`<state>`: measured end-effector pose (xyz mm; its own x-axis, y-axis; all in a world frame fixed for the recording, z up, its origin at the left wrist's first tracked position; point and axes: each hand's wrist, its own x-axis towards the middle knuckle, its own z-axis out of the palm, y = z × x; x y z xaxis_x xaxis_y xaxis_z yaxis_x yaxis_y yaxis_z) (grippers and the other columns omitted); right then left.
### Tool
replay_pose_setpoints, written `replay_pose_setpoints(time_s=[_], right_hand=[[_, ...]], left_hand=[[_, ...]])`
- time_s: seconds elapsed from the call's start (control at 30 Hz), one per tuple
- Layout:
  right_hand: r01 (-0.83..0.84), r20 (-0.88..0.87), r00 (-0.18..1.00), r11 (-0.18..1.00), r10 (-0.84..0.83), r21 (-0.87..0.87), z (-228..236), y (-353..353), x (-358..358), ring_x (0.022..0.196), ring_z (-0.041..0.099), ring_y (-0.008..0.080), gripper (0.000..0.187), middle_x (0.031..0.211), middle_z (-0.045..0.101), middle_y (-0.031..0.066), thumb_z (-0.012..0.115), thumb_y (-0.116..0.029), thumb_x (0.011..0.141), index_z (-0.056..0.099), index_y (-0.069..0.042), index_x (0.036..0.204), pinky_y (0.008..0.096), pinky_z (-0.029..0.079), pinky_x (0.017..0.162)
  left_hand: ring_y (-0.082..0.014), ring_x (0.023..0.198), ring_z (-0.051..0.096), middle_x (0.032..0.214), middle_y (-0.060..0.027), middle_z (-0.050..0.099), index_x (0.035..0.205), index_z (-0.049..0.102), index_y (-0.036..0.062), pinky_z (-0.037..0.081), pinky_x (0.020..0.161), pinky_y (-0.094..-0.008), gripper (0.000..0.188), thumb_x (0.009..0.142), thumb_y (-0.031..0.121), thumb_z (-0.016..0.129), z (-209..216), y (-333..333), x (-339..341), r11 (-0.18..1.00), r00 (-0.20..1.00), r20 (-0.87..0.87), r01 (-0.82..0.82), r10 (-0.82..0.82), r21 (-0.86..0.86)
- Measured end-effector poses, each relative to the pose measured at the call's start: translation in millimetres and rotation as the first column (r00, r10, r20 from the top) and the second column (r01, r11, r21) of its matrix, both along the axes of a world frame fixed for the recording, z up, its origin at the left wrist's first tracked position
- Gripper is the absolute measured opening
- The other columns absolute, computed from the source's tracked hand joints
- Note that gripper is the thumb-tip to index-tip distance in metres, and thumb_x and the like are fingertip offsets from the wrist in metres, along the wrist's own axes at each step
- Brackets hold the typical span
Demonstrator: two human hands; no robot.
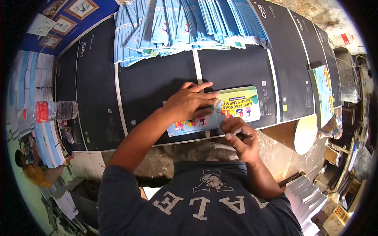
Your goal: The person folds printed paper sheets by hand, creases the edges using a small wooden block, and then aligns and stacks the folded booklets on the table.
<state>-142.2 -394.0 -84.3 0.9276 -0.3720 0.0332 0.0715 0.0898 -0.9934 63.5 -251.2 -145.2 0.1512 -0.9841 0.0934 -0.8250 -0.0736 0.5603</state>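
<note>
A printed booklet (250, 115) lies flat near the table's front edge, its yellow half to the right and its pale blue half to the left. My left hand (193, 103) rests across its middle with the fingers spread, covering part of the cover. Just at the booklet's near edge, my right hand (242, 137) is closed, with fingers curled in and the thumb beside them. Whatever those fingers may hold is hidden.
Many blue booklets (169, 27) lie in overlapping rows at the table's far side. A thicker printed stack (323, 94) sits at the right end. A plastic bottle (57, 111) is at the left, and a large cardboard tube (305, 133) stands by the front right edge.
</note>
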Motion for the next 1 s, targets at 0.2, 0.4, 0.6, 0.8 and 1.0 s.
replay_pose_setpoints(time_s=[0.2, 0.4, 0.6, 0.8, 1.0], right_hand=[[-0.235, -0.390, 0.915, 0.920, 0.101, -0.315, 51.7, 4.3, 25.7, 0.065, 0.058, 0.0283, 0.029, 0.063, 0.059, 0.0135, 0.075, -0.013, 0.086, 0.060, 0.001, 0.065, 0.0396, 0.045, 0.064], [-0.204, -0.446, 0.891, 0.951, 0.082, -0.233, 22.1, 24.8, 13.4, 0.067, 0.058, 0.0261, 0.024, 0.076, 0.061, 0.0144, 0.076, -0.009, 0.081, 0.056, -0.002, 0.070, 0.0378, 0.046, 0.064], [-0.118, -0.013, 0.993, 0.982, 0.118, -0.148, -2.9, 19.7, 8.0, 0.076, 0.059, 0.0264, 0.025, 0.081, 0.060, 0.0095, 0.080, -0.002, 0.076, 0.055, -0.004, 0.075, 0.0376, 0.047, 0.073], [-0.142, -0.050, 0.990, 0.956, 0.133, -0.258, 15.5, 20.1, 14.2, 0.081, 0.061, 0.0288, 0.016, 0.084, 0.063, 0.0122, 0.076, -0.006, 0.082, 0.060, -0.003, 0.080, 0.0394, 0.048, 0.076], [-0.159, -0.007, 0.986, 0.919, 0.168, -0.361, 0.9, 29.0, 17.1, 0.072, 0.061, 0.0278, 0.017, 0.073, 0.062, 0.0135, 0.069, 0.000, 0.083, 0.059, 0.001, 0.070, 0.0387, 0.047, 0.070]], left_hand=[[-0.0220, 0.142, 0.039, 0.143, 0.0055, 0.057, 0.126, 0.067, 0.0205, 0.029, 0.110, -0.0480, 0.040, 0.095, 0.045, 0.060, -2.4, 4.9, 1.7, 1.000, 0.998, 0.049, -0.028, 0.028, -0.008], [-0.0218, 0.142, 0.041, 0.141, 0.0058, 0.058, 0.126, 0.068, 0.0254, 0.030, 0.107, -0.0486, 0.044, 0.088, 0.048, 0.067, -10.6, 5.2, -3.2, 0.999, 1.000, -0.015, -0.012, 0.012, -0.039], [-0.0219, 0.142, 0.041, 0.141, 0.0058, 0.058, 0.126, 0.068, 0.0249, 0.029, 0.110, -0.0507, 0.045, 0.088, 0.048, 0.067, -6.9, 2.3, 4.2, 1.000, 1.000, 0.023, -0.018, 0.019, -0.023], [-0.0231, 0.142, 0.040, 0.141, 0.0031, 0.058, 0.127, 0.068, 0.0214, 0.027, 0.110, -0.0510, 0.043, 0.092, 0.045, 0.065, -4.7, 2.9, 5.0, 1.000, 1.000, -0.021, -0.009, 0.008, -0.023], [-0.0229, 0.144, 0.036, 0.145, 0.0056, 0.055, 0.128, 0.067, 0.0239, 0.027, 0.110, -0.0516, 0.045, 0.092, 0.050, 0.061, -19.3, 2.4, 1.5, 0.999, 0.999, 0.021, 0.045, -0.044, -0.028]])
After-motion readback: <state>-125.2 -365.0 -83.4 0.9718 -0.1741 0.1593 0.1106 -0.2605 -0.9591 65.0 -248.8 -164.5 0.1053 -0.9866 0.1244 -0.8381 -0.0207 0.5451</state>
